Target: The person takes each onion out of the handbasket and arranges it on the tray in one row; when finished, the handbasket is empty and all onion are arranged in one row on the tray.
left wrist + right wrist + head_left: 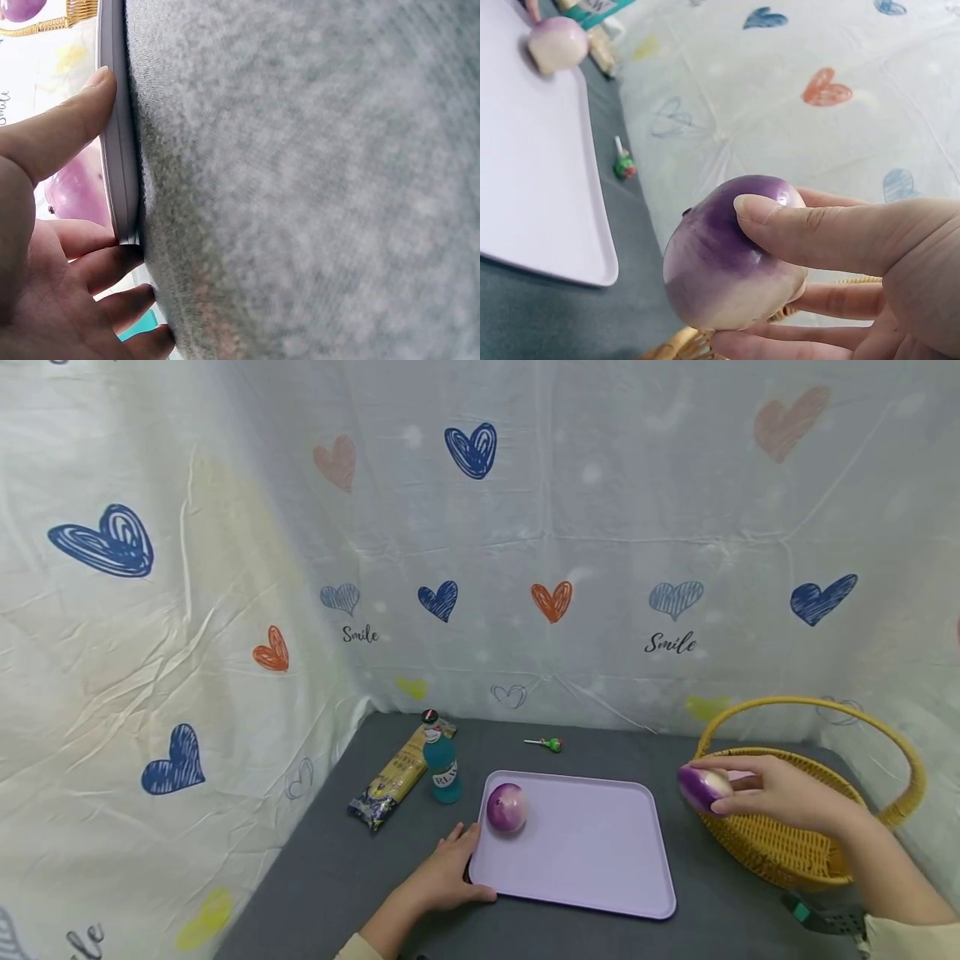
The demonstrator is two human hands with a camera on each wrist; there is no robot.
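Note:
My right hand pinches a purple-and-white round vegetable between thumb and fingers. It is held over the left side of a yellow wicker basket. The vegetable is glossy, with a deep purple top and a pale base. My left hand rests at the near left corner of a pale lilac tray. Its thumb lies along the near edge, and the other fingers spread along the left side, touching the rim. A second purple-and-white vegetable sits inside the tray, near its far left corner.
Left of the tray stands a bottle of teal liquid, beside a gold-and-blue packet lying flat. A green lollipop lies behind the tray. The basket's tall handle arches up. A heart-printed sheet hangs behind the dark table.

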